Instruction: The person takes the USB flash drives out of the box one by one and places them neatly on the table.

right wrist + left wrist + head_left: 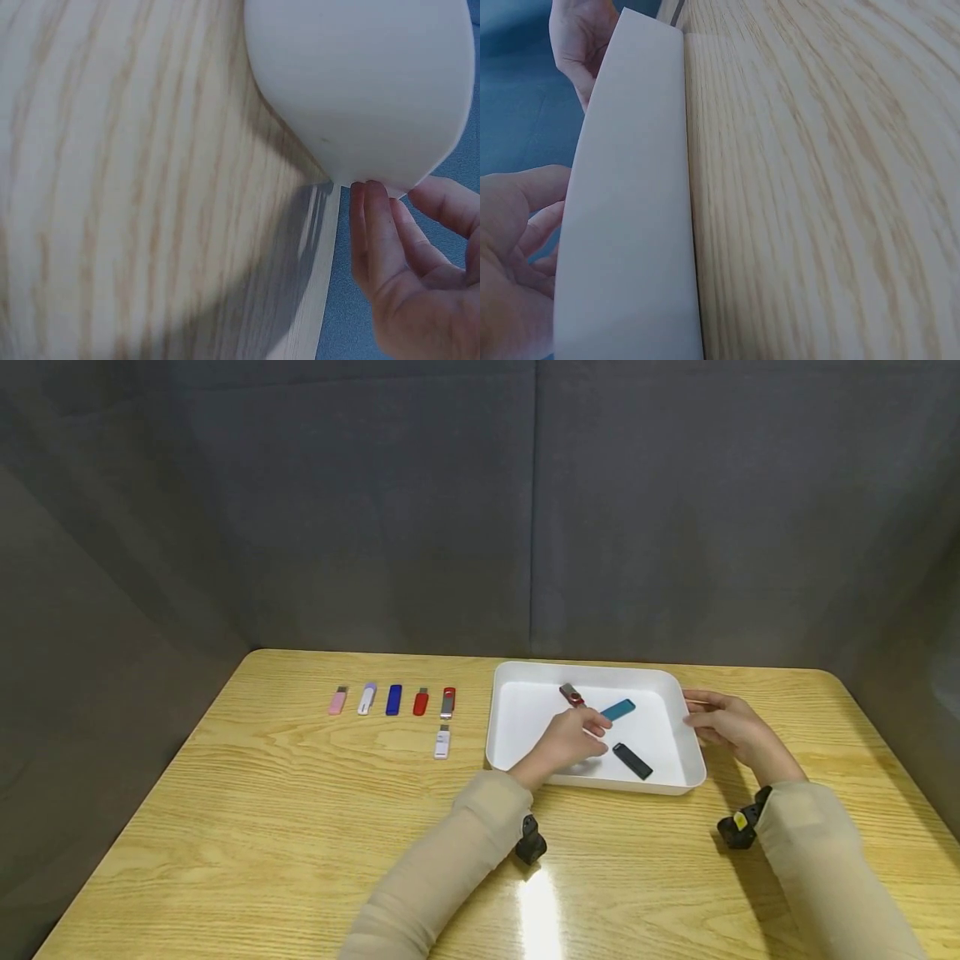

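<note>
A white tray (489,718) holds a teal USB stick (618,710), a black USB stick (632,761) and a red and silver USB stick (570,693). My left hand (567,737) reaches in over the tray's near wall, its loosely bent fingers between these sticks. Its fingertips overlap the lower end of the red and silver one in the head view, and no stick shows in its grasp. At the tray's right end, my right hand (731,729) touches the outer wall with nearly straight fingers (382,232). The thumb lies by the rim.
Left of the tray, a row of USB sticks runs along the wooden table (285,827): pink (337,701), white and lavender (367,699), blue (393,700), red (421,702), and red and silver (447,702). A white stick (442,742) lies below the row's right end.
</note>
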Tool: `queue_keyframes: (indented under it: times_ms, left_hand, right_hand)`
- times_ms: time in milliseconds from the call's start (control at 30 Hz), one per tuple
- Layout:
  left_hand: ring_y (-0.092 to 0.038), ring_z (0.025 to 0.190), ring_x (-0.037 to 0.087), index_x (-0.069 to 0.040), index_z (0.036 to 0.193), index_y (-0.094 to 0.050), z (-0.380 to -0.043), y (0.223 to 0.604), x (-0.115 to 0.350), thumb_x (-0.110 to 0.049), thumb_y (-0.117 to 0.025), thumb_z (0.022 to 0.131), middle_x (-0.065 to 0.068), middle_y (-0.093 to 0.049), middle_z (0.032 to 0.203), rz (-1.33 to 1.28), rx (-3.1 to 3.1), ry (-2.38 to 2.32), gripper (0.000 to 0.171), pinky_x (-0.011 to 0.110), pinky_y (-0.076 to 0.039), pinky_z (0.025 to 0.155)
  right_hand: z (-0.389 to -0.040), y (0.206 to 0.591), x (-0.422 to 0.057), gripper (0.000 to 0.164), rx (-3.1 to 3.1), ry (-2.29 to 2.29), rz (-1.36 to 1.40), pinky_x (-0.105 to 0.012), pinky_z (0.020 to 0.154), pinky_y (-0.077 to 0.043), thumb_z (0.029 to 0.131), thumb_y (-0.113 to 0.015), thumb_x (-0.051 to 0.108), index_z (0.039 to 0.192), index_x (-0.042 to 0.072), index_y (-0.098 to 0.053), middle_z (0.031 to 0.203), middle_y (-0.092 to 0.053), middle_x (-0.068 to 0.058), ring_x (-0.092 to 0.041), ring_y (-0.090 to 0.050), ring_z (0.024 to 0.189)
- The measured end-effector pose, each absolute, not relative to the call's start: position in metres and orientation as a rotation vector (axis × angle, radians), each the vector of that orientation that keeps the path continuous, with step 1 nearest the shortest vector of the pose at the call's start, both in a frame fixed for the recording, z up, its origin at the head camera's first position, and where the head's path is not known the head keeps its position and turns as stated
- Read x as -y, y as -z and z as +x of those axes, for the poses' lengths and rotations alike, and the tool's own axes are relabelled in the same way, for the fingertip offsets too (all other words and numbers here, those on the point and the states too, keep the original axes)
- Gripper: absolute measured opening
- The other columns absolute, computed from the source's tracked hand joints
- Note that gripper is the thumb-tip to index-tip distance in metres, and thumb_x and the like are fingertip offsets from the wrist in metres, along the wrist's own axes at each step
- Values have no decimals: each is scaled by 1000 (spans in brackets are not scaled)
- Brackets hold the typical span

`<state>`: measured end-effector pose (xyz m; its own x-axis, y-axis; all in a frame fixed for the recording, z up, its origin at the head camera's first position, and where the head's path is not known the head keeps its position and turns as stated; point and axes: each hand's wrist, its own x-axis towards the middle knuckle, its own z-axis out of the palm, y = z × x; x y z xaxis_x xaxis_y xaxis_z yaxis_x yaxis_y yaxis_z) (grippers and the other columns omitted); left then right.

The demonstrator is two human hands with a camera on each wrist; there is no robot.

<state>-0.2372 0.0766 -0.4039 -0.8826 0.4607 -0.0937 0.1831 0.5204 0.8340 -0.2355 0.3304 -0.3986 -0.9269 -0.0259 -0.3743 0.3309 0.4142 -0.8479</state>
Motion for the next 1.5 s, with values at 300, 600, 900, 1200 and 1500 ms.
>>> queue_keyframes:
  times_ms: [300,600,900,1200,1500]
  left_hand:
    - [-65,92,14,-6,115,-66,-237,409,-92,-1,-69,82,9,-68,109,562,-2440,-1249,33,12,-43,65]
    - [-65,106,16,-9,117,-66,-235,412,-102,-4,-71,82,7,-67,119,578,-2470,-1150,35,15,-48,82]
    - [-63,111,17,-9,117,-66,-235,414,-103,-11,-69,87,7,-67,121,606,-2510,-1093,30,19,-47,92]
    - [-63,109,14,-12,120,-66,-235,415,-106,-12,-68,87,4,-67,122,634,-2551,-999,33,17,-47,92]
    - [-62,99,11,-12,115,-68,-234,416,-106,-9,-71,85,1,-70,111,656,-2581,-915,30,15,-46,87]
  right_hand:
    - [-235,399,-330,66,-2344,1529,285,-9,74,-51,95,-54,9,150,-2,-20,145,-37,-24,14,-52,79]
    - [-235,399,-331,65,-2346,1516,267,-9,75,-51,96,-52,9,150,-3,-18,147,-31,-26,16,-51,78]
    - [-236,399,-331,66,-2347,1513,273,-10,75,-52,96,-54,10,150,-2,-19,148,-30,-26,15,-52,79]
    - [-236,399,-332,66,-2351,1512,253,-10,75,-52,96,-53,10,150,-3,-18,150,-27,-28,16,-52,79]
    - [-235,399,-331,66,-2350,1514,246,-10,76,-52,95,-53,10,150,-3,-18,150,-26,-28,16,-52,79]
